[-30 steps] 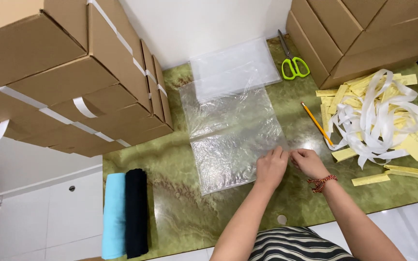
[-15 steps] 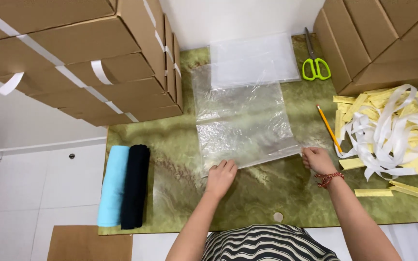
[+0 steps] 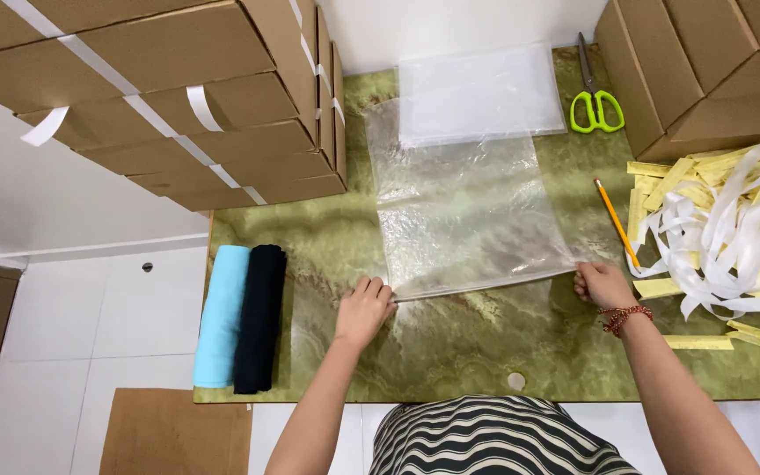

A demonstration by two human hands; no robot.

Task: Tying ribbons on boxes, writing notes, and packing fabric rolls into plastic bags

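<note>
Green marbled tabletop fills the view, and flat on it lies a clear plastic bag, its near edge stretched in a straight line between two hands. Left hand has slid out to the bag's near left corner and pinches it; right hand, red bead bracelet at the wrist, pinches the near right corner. A second ago both hands sat close together at the middle of that edge, so the edge is now pulled taut and the film lies smoother. Beyond the bag sits a stack of more clear bags, then green-handled scissors. A pencil lies beside the heap of white and yellow strips. Left of the hands rest a light blue roll and a black roll, cardboard boxes stacked behind.
</note>
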